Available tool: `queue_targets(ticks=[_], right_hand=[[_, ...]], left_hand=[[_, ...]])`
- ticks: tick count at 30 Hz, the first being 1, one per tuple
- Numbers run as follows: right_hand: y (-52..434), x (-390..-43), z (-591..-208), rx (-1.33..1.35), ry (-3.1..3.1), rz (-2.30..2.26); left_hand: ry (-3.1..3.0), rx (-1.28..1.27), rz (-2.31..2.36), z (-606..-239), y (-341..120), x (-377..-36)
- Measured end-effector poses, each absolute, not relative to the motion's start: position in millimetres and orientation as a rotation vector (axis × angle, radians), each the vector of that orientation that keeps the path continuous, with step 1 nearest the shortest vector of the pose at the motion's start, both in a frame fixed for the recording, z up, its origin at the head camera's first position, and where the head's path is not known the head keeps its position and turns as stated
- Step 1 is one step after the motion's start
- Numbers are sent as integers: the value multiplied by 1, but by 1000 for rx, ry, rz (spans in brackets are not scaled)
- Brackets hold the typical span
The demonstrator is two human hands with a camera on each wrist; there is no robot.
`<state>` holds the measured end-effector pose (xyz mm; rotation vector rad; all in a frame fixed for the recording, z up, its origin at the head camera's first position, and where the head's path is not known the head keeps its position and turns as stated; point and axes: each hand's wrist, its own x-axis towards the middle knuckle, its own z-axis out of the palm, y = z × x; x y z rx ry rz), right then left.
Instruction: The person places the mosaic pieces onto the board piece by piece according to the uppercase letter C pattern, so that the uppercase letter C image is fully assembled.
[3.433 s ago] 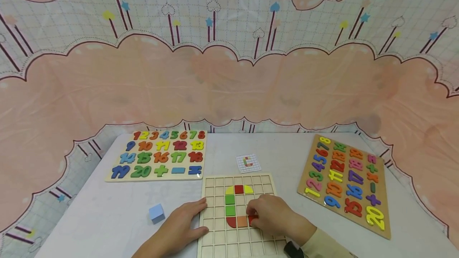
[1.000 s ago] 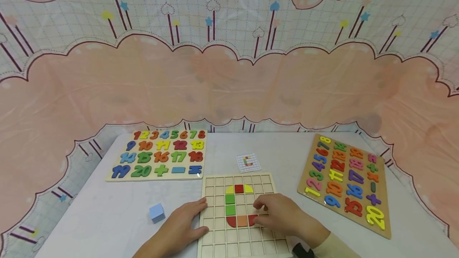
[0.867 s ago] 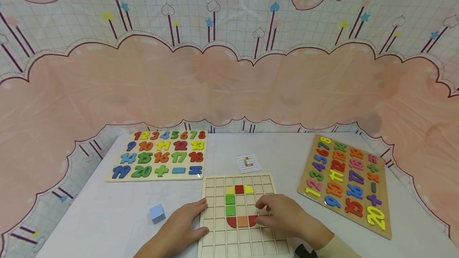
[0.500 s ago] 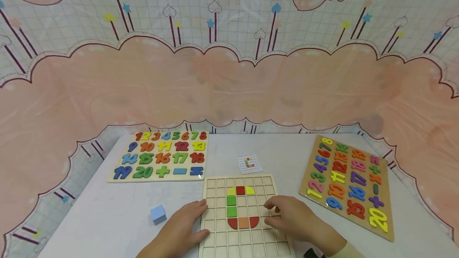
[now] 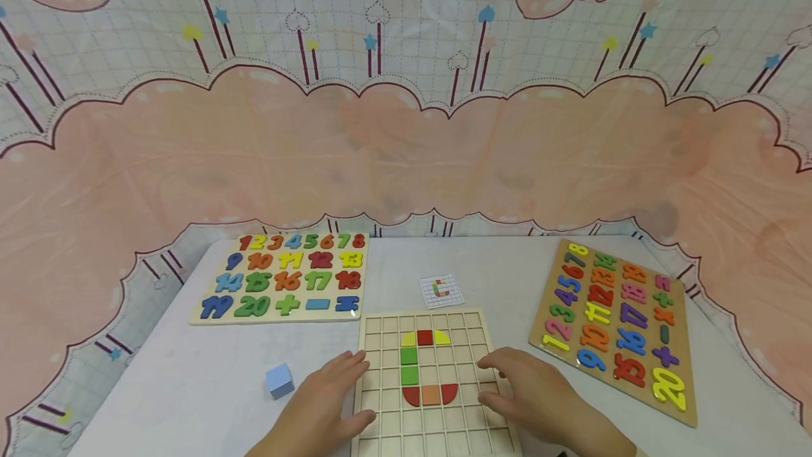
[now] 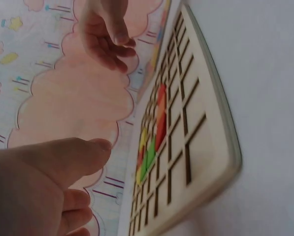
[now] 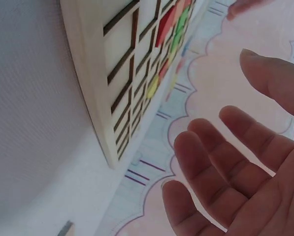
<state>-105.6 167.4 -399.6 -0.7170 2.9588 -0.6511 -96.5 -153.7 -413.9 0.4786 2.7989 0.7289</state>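
A wooden grid board (image 5: 438, 441) lies in front of me. On it, coloured tiles form a C shape: a red square (image 5: 424, 338) between two yellow rounded corners (image 5: 441, 338), green squares (image 5: 409, 375) down the side, and an orange square (image 5: 431, 395) between red rounded pieces (image 5: 449, 394) at the bottom. My left hand (image 5: 314, 404) is at the board's left edge, fingers extended and holding nothing. Over the right edge is my right hand (image 5: 545, 397), thumb and fingers apart; its empty palm shows in the right wrist view.
A small card (image 5: 440, 291) with a printed C pattern lies behind the board. A light-blue cube (image 5: 280, 381) sits left of my left hand. Number puzzle boards stand at the back left (image 5: 374, 237) and right (image 5: 681, 372). A patterned cloth (image 5: 406, 154) hangs behind the table.
My right hand has released the red rounded piece at the C's lower right and drawn back to the right, fingers spreading. My left hand has shifted only slightly; the tiles stay in place.
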Motion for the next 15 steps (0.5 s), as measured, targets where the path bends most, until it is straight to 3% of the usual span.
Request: queue_targets(ticks=[15], right_hand=[[169,-95,-392,-537,3083,-543]], left_hand=[[2987,459,620,-397,-143,-83]])
